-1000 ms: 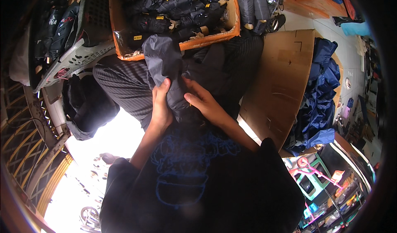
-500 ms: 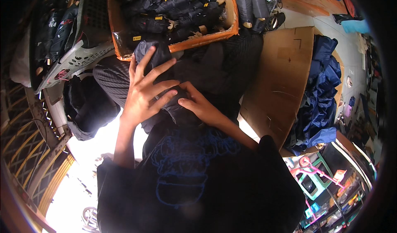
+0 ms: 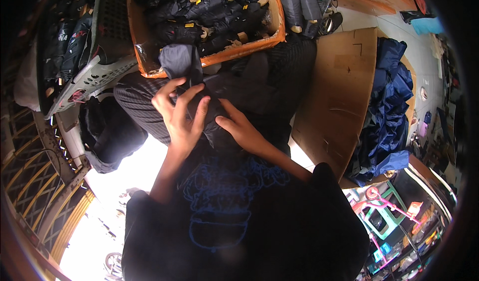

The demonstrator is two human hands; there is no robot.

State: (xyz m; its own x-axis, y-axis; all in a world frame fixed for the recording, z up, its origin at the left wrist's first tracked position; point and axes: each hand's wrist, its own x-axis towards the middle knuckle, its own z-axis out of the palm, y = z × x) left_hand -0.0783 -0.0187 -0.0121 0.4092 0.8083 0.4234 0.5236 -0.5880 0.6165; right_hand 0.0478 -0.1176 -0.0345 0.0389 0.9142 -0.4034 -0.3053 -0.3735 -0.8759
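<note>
Head view: with clock hours read from the middle of the picture, the step in hand appears to be arranging or smoothing a limp, dark charcoal fabric piece shaped like a narrow sleeve (image 3: 188, 64), which lies over the person's lap toward eleven o'clock. The left hand (image 3: 183, 125) has its fingers bent and spread over the cloth, thumb standing apart, seemingly not clenched. The right hand (image 3: 242, 130) sits at the cloth's near edge, thumb and forefinger apart; its other fingers are hidden, so I cannot tell whether it grips. The next move probably calls for a steady right hand while the left fingers settle the loose folds. Smooth and slightly sheened, the fabric has a paler, flattened top flap pointing to eleven o'clock, just by an orange-edged cardboard box (image 3: 244, 50); its lower part is creased and merges with the dark clothing.
</note>
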